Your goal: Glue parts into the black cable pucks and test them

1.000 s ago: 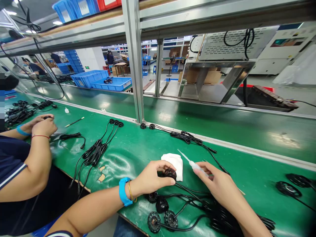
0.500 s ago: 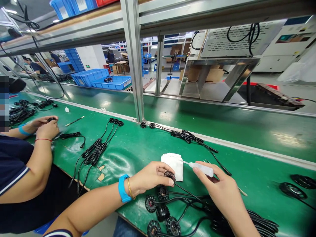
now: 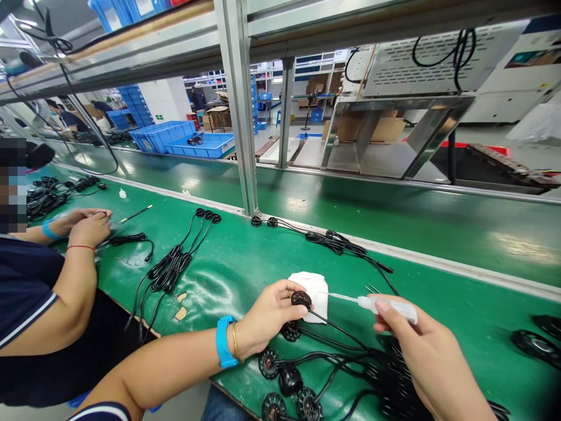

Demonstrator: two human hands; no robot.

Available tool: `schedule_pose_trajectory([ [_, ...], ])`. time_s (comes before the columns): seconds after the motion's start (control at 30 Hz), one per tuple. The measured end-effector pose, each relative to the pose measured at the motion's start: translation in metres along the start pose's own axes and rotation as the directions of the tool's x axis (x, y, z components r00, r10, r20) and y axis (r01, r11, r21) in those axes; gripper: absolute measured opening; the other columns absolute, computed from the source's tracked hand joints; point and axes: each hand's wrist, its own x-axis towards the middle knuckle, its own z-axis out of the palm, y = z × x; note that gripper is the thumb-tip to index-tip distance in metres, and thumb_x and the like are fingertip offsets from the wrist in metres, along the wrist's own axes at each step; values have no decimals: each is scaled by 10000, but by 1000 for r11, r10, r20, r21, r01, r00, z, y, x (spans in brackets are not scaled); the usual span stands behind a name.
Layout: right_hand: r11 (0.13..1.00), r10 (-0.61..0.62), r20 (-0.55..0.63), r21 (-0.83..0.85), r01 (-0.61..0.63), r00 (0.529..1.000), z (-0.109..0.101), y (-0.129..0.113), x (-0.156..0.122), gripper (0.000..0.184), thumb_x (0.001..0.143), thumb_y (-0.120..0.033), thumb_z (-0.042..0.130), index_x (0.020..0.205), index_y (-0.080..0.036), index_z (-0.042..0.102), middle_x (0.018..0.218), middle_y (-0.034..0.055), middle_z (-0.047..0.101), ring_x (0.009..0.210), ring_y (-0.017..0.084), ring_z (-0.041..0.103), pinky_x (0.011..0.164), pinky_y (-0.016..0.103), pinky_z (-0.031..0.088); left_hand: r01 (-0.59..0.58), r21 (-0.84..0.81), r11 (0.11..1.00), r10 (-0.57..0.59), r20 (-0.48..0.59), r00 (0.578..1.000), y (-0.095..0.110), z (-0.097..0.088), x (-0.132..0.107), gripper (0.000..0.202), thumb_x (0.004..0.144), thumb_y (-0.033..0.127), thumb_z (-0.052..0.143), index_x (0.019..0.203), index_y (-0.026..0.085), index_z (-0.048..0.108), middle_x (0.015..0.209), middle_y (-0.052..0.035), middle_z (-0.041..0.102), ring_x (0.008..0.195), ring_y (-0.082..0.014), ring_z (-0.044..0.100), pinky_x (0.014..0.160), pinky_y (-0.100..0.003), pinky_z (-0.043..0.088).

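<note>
My left hand pinches a small round black part on a black cable, lifted just above the green bench. My right hand grips a small clear dispenser bottle lying level, its thin nozzle aimed left at the black part. A folded white cloth lies on the bench right behind the part. Several more round black parts on cables sit in a pile under my hands.
A co-worker sits at the left, both hands closed on a small part, with cable bundles between us. More cabled parts lie by the upright metal post. Blue bins stand behind the conveyor.
My right hand turned the bottle from tilted up to level and brought its nozzle toward the black part. My left hand lifted that part slightly, off the pile.
</note>
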Motion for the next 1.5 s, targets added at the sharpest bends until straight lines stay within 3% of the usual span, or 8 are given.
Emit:
schedule_pose_trajectory([
  [0.2,993,-66,110,-94,77,992,-3,-7,-2,555,658,-716,668,848,-204,767,735,54,700,631,187,619,543,239,511,55,-47,997,-55,1,999,-4,-1,1,451,633,192,862,1015,132,630,982,-71,669,926,-181,633,898,-334,467],
  [0.47,969,-171,202,-144,202,964,-4,-3,-3,466,751,-658,654,867,-218,756,721,32,692,605,166,617,522,204,510,62,-59,996,-62,-2,998,-2,0,1,467,628,219,879,1013,129,631,989,-84,670,926,-201,646,894,-354,474],
  [0.77,911,-316,161,-225,346,935,-5,-11,-12,353,780,-585,652,818,-242,727,716,11,691,594,174,615,613,255,548,68,-52,996,-70,-20,997,-3,-1,0,484,608,227,896,1007,135,638,1023,-89,667,930,-187,640,887,-329,467],
  [1.03,989,-125,-12,-78,124,992,-7,-4,-3,529,677,-672,704,920,-207,763,830,53,732,629,192,648,572,255,544,100,-28,995,-101,-38,994,0,0,-1,473,597,237,889,989,137,645,958,-65,662,868,-164,626,844,-310,470],
  [1.17,986,-124,93,-103,134,988,2,3,7,565,685,-666,708,1001,-200,751,1010,78,743,761,224,696,666,291,576,71,-14,997,-71,19,997,3,1,-2,432,612,219,881,963,141,641,950,-66,674,900,-181,648,871,-318,473],
  [1.27,915,-215,168,-309,259,962,10,14,13,488,766,-634,646,1029,-236,747,1048,57,739,795,234,706,673,327,571,28,-44,999,-24,98,995,5,1,-4,425,641,181,870,987,149,626,1006,-78,693,966,-191,663,914,-320,470],
  [1.37,768,-331,229,-499,402,916,17,23,17,371,850,-554,593,1018,-259,745,1006,37,744,833,246,707,669,344,551,-2,-49,999,13,213,977,6,1,-5,381,707,170,834,1017,150,612,1055,-107,712,1019,-209,676,943,-332,471],
  [1.5,658,-514,195,-535,530,835,20,18,9,365,920,-515,546,1061,-225,715,1058,61,726,935,266,690,746,372,538,-2,-41,999,15,336,942,7,0,-4,335,759,143,796,1027,154,595,1049,-124,732,1025,-193,683,871,-273,484],
])
